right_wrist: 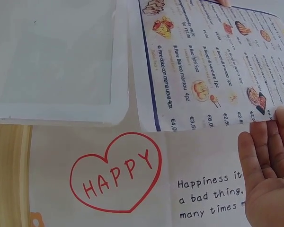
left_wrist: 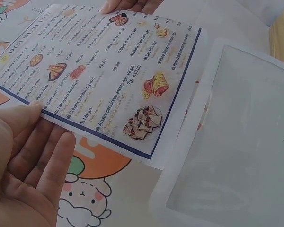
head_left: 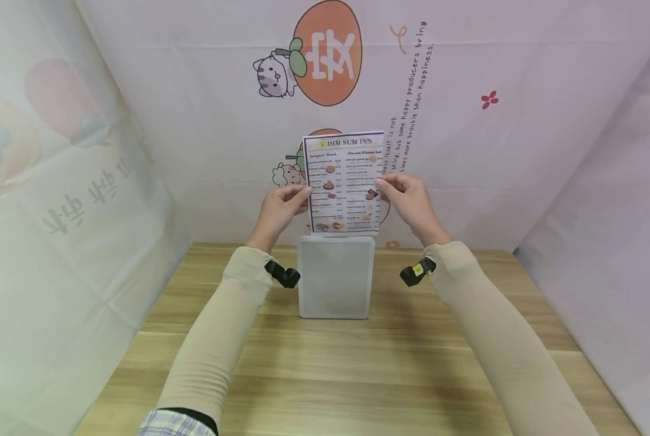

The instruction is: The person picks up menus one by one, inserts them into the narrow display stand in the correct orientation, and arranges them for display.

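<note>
A printed menu sheet (head_left: 344, 181) headed "DIM SUM INN" is held upright between both hands. My left hand (head_left: 281, 212) pinches its left edge, thumb on the printed side, as the left wrist view also shows with the menu (left_wrist: 99, 80) above the fingers. On the opposite edge my right hand (head_left: 409, 203) pinches it the same way; in the right wrist view the thumb lies on the menu's (right_wrist: 213, 66) border. Directly below the sheet stands a white-framed, clear-fronted display stand (head_left: 336, 278), its top edge right at the menu's lower edge.
The stand is on a wood-grain table (head_left: 325, 375). Behind it hangs a pale cloth backdrop (head_left: 466, 169) with cartoon prints and lettering, and cloth walls (head_left: 42, 254) rise at the sides. Black wrist cameras (head_left: 284, 275) sit on both sleeved wrists.
</note>
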`<state>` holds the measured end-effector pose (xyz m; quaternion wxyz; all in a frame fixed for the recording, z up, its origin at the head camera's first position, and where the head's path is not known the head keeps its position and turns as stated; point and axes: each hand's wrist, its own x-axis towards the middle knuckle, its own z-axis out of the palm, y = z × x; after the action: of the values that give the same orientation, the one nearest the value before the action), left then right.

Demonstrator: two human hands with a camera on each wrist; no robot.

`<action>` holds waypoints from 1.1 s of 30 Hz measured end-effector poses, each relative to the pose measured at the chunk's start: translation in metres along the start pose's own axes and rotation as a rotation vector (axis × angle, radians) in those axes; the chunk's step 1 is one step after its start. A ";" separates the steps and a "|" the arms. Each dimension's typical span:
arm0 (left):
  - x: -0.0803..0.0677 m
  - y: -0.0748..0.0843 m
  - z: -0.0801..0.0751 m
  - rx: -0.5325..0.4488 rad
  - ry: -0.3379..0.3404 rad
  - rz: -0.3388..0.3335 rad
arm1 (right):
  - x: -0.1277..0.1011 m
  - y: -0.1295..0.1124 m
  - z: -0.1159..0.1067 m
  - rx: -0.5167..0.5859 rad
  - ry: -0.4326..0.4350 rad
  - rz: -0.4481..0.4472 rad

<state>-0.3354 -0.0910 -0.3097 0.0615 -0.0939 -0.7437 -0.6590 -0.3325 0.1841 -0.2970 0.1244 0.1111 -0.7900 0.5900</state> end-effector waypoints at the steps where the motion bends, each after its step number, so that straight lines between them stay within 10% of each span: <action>1: 0.000 0.000 0.000 -0.001 0.000 0.000 | 0.000 0.000 0.000 -0.002 -0.001 0.000; 33: -0.001 -0.001 0.001 0.013 -0.012 -0.001 | 0.000 0.002 -0.001 0.009 0.008 -0.007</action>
<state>-0.3350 -0.0901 -0.3109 0.0573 -0.0969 -0.7484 -0.6536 -0.3328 0.1859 -0.2988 0.1290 0.1118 -0.7866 0.5934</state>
